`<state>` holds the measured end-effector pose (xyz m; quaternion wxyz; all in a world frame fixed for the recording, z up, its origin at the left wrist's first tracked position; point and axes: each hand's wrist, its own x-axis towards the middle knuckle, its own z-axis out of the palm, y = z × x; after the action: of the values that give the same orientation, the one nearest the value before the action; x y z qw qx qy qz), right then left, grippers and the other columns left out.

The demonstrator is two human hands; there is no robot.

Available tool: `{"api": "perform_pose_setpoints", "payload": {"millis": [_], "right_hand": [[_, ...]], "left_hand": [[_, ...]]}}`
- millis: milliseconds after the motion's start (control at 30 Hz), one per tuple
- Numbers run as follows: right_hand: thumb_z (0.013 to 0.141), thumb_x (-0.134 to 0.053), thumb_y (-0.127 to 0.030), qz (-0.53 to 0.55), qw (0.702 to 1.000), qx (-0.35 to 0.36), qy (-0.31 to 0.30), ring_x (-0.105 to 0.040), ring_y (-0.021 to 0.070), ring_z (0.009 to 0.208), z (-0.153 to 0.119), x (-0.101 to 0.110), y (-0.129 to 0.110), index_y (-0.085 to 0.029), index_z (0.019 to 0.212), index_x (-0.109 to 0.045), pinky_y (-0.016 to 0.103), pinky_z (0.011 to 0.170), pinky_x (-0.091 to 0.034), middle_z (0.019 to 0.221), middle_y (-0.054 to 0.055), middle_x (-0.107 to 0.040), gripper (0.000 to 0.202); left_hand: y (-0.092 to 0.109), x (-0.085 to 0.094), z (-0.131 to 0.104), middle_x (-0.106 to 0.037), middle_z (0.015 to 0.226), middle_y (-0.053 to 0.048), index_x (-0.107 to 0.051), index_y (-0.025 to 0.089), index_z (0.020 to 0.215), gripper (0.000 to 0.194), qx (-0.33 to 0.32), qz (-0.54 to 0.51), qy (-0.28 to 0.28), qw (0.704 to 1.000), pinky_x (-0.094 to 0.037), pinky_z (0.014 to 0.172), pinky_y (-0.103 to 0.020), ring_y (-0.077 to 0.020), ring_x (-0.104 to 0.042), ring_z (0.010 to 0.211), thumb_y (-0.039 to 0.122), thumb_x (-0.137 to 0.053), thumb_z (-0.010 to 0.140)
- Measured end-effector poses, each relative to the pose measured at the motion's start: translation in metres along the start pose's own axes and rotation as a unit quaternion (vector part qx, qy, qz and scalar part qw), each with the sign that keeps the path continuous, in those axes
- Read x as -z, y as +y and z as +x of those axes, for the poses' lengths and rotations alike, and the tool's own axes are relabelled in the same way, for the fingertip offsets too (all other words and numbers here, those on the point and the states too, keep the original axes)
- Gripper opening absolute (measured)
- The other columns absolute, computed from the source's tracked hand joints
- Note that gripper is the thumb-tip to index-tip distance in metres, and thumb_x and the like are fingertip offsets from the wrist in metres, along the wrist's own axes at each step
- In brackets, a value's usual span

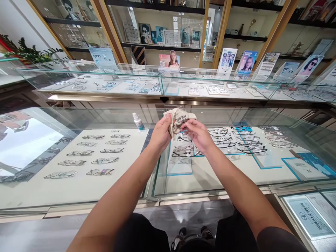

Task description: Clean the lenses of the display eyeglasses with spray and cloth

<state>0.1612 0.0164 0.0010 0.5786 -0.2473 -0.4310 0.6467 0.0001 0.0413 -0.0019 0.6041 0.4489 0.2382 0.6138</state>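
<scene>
Above the glass counter, my left hand is closed on a beige cloth with dark and red printing. My right hand is at the cloth's right edge, its fingers pinched round a thin pair of glasses, partly hidden by the fingers and the cloth. A white spray bottle with a blue lower label stands upright on the counter, to the left of my left hand.
Rows of glasses lie inside the left glass case, and more frames lie in the right one. Behind runs a long display case with upright cards on top. A framed certificate is at the lower right.
</scene>
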Motion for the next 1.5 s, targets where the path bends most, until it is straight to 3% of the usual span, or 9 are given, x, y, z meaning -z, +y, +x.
{"api": "perform_pose_setpoints", "payload": {"millis": [67,133,433,567,767,967,1100,1300,1500], "right_hand": [[0.071,-0.094,-0.043,0.001,0.999,0.024,0.025,-0.069,0.0156,0.090,0.002,0.004,-0.008,-0.025,0.079,-0.077,0.025,0.075,-0.051,0.090,0.000,-0.079,0.026],[0.070,-0.093,-0.040,-0.012,0.997,0.056,0.057,-0.067,0.0155,0.092,0.004,0.008,-0.013,-0.026,0.078,-0.078,0.025,0.075,-0.050,0.093,0.000,-0.077,0.022],[0.068,-0.092,-0.045,-0.055,0.989,0.094,0.101,-0.064,0.0222,0.118,0.011,0.014,-0.011,-0.027,0.080,-0.081,0.031,0.091,-0.052,0.119,0.004,-0.074,0.024],[0.064,-0.096,-0.048,-0.016,0.994,0.056,0.090,-0.067,0.0211,0.108,0.010,0.011,-0.006,-0.026,0.082,-0.079,0.031,0.087,-0.053,0.124,0.003,-0.077,0.033],[0.065,-0.099,-0.043,0.061,0.996,0.012,0.067,-0.070,0.0176,0.100,0.008,0.005,0.000,-0.025,0.083,-0.077,0.029,0.090,-0.056,0.110,0.001,-0.082,0.034],[0.066,-0.098,-0.042,0.073,0.996,-0.007,0.059,-0.071,0.0174,0.098,0.005,-0.001,0.003,-0.026,0.084,-0.075,0.027,0.083,-0.058,0.113,0.000,-0.082,0.034],[0.064,-0.099,-0.047,0.068,0.997,-0.008,0.043,-0.071,0.0161,0.091,0.001,-0.008,0.004,-0.026,0.082,-0.078,0.025,0.079,-0.058,0.107,-0.001,-0.082,0.035],[0.069,-0.095,-0.046,0.040,0.999,-0.009,0.029,-0.072,0.0161,0.087,-0.004,-0.011,0.002,-0.026,0.083,-0.077,0.027,0.078,-0.057,0.109,-0.001,-0.083,0.030],[0.066,-0.094,-0.043,0.036,0.998,-0.013,0.054,-0.071,0.0170,0.084,-0.004,-0.013,-0.002,-0.026,0.080,-0.077,0.028,0.077,-0.057,0.097,0.000,-0.082,0.028]], "left_hand": [[-0.002,0.002,0.001,-0.082,0.101,-0.008,-0.075,0.016,0.113,0.054,0.001,0.001,0.000,1.000,-0.062,0.096,-0.036,-0.0232,-0.078,0.100,0.062,-0.083,0.086],[-0.004,0.003,0.001,-0.083,0.106,-0.009,-0.076,0.016,0.116,0.056,0.014,0.011,-0.009,1.000,-0.060,0.102,-0.038,-0.0253,-0.077,0.108,0.063,-0.082,0.087],[-0.005,0.008,-0.006,-0.079,0.092,-0.006,-0.078,0.016,0.109,0.055,0.073,0.126,-0.076,0.986,-0.055,0.079,-0.028,-0.0162,-0.070,0.081,0.067,-0.075,0.091],[-0.001,0.002,-0.011,-0.074,0.086,-0.004,-0.076,0.015,0.103,0.055,0.094,0.145,-0.128,0.977,-0.050,0.071,-0.025,-0.0132,-0.062,0.073,0.068,-0.076,0.089],[0.001,-0.007,-0.016,-0.073,0.090,-0.003,-0.075,0.019,0.118,0.050,0.075,0.133,-0.149,0.977,-0.048,0.071,-0.023,-0.0140,-0.063,0.080,0.055,-0.087,0.085],[-0.007,-0.009,-0.019,-0.073,0.091,-0.002,-0.073,0.018,0.120,0.053,0.076,0.110,-0.131,0.982,-0.048,0.069,-0.022,-0.0123,-0.061,0.074,0.050,-0.091,0.081],[-0.015,-0.014,-0.022,-0.074,0.098,-0.002,-0.071,0.020,0.123,0.053,0.050,0.093,-0.067,0.992,-0.051,0.073,-0.023,-0.0133,-0.065,0.081,0.049,-0.090,0.083],[-0.015,-0.020,-0.025,-0.074,0.094,-0.002,-0.074,0.018,0.113,0.048,-0.010,0.128,0.003,0.992,-0.051,0.073,-0.023,-0.0123,-0.063,0.077,0.054,-0.086,0.084],[-0.013,-0.016,-0.022,-0.077,0.096,-0.005,-0.077,0.018,0.107,0.048,-0.048,0.177,0.006,0.983,-0.053,0.081,-0.027,-0.0166,-0.068,0.084,0.064,-0.076,0.091]]}}
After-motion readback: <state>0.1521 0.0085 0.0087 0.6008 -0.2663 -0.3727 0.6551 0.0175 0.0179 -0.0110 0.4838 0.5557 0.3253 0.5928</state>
